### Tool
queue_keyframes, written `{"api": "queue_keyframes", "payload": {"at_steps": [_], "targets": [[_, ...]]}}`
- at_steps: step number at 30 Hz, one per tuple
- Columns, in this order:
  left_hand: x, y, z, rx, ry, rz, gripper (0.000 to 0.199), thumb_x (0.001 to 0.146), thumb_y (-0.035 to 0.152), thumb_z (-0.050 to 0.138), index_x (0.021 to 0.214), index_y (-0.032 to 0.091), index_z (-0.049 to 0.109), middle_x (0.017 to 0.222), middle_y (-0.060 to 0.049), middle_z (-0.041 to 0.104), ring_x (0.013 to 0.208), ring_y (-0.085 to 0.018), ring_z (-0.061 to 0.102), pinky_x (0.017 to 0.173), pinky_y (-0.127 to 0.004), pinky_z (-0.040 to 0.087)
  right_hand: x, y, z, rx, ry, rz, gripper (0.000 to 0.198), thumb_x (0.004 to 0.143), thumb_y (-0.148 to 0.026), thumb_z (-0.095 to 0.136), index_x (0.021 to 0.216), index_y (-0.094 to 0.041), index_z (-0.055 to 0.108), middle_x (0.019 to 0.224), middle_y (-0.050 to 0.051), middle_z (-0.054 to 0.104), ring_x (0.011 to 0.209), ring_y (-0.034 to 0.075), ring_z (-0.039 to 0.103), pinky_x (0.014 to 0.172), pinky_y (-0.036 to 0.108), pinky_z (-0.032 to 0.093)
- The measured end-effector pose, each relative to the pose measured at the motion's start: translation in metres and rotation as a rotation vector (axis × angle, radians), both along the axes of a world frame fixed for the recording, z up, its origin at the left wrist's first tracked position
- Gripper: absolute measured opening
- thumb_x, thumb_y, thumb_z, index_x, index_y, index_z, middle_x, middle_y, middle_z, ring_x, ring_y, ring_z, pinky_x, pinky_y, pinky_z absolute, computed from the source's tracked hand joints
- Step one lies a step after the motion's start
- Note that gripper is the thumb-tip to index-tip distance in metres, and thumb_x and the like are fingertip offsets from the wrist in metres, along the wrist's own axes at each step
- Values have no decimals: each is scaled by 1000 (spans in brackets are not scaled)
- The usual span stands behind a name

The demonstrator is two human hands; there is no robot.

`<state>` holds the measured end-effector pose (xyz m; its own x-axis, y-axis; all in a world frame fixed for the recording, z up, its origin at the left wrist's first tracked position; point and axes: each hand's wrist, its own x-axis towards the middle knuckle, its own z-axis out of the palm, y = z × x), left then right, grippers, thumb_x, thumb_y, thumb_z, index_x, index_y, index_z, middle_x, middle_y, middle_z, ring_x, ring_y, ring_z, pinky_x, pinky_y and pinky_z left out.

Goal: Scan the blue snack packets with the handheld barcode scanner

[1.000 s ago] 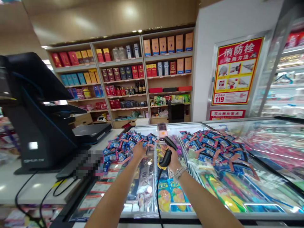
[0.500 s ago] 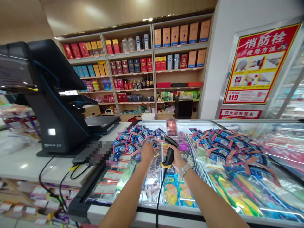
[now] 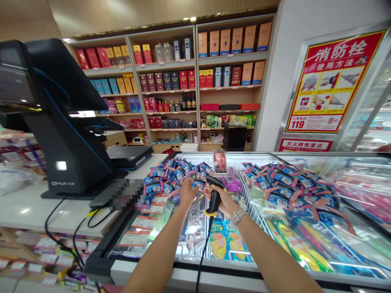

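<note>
My right hand (image 3: 226, 200) is wrapped round a black and yellow handheld barcode scanner (image 3: 215, 200), whose cable runs down towards me. Just left of the scanner's head, my left hand (image 3: 187, 193) pinches a small blue packet (image 3: 199, 184) with pink ends. Scanner and packet are close together; whether they touch I cannot tell. Behind my left hand, a heap of similar blue packets (image 3: 159, 172) lies on the glass top of a chest freezer (image 3: 131, 255). A second heap of packets (image 3: 284, 178) lies to the right.
At left, a black checkout terminal (image 3: 69, 154) and a flat scale (image 3: 130, 156) stand on a white counter (image 3: 24, 211). Cables (image 3: 50, 228) hang from its edge. Frozen goods (image 3: 302, 244) show through the freezer glass. Shelves of boxes (image 3: 159, 81) stand behind.
The scanner has moved slightly left, closer to my left hand. The blue packet in my left fingers now shows more plainly, apart from the heap.
</note>
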<state>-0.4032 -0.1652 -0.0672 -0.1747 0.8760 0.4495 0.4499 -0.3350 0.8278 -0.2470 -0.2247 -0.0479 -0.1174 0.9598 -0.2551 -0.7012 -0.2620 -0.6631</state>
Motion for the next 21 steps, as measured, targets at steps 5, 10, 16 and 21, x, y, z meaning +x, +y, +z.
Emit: {"api": "queue_keyframes", "payload": {"at_steps": [5, 10, 16, 21], "targets": [[17, -1, -6, -88, -396, 3, 41, 52, 22, 84, 82, 19, 56, 61, 9, 45, 59, -11, 50, 62, -24, 42, -3, -2, -5, 87, -17, -52, 14, 74, -16, 72, 88, -16, 70, 79, 6, 74, 75, 18, 71, 71, 27, 57], [19, -7, -1, -273, -605, -226, 44, 54, 36, 88, 85, 15, 66, 67, 0, 62, 69, -17, 63, 65, -28, 50, -1, -4, -9, 146, 13, -101, 21, 68, -20, 77, 88, -19, 71, 81, 2, 74, 73, 16, 69, 68, 26, 57], [14, -16, 12, -457, -742, -350, 41, 47, 32, 93, 61, 15, 58, 59, 1, 61, 67, -16, 65, 77, -33, 55, -1, -13, -1, 146, 86, -144, 27, 64, -18, 79, 90, -23, 70, 90, 0, 74, 80, 16, 68, 75, 26, 57], [14, -20, 22, -489, -827, -324, 44, 42, 30, 94, 52, 15, 54, 52, 3, 55, 65, -12, 63, 82, -31, 54, -1, -15, 1, 147, 132, -127, 30, 63, -21, 81, 91, -24, 70, 84, -1, 73, 80, 16, 68, 79, 28, 57]]}}
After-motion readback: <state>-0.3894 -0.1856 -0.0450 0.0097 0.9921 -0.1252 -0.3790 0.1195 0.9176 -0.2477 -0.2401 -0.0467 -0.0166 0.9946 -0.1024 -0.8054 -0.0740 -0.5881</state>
